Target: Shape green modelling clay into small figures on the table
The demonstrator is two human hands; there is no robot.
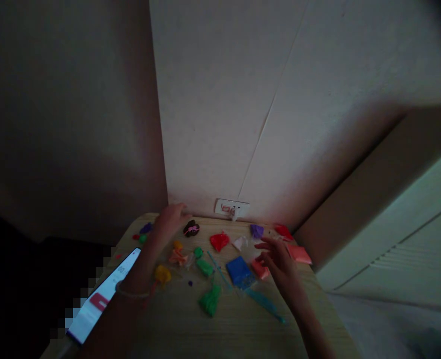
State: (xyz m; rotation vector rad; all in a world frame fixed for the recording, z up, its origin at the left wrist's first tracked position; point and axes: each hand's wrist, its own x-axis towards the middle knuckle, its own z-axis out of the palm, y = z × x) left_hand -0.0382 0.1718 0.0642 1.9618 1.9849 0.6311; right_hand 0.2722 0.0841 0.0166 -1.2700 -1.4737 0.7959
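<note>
My left hand (171, 218) reaches to the back of the wooden table, its fingers stretched out and apart. Just right of its fingertips lies a dark brown lump of what looks like modelling clay (191, 229) with pink strands on top. My right hand (278, 257) hovers with spread fingers over the right side, holding nothing that I can see. Closest to its fingers is a coral-pink clay packet (260, 269), partly covered by them. A blue clay packet (239, 271) rests left of that, and a purple piece (257, 231) lies behind the hand.
A lit phone (104, 296) lies along the table's left edge. Green clay (210, 300), yellow clay (162, 274), a red packet (219, 242) and a teal tool (266, 303) are scattered about. Behind the table, a wall socket (231, 208) holds a plug.
</note>
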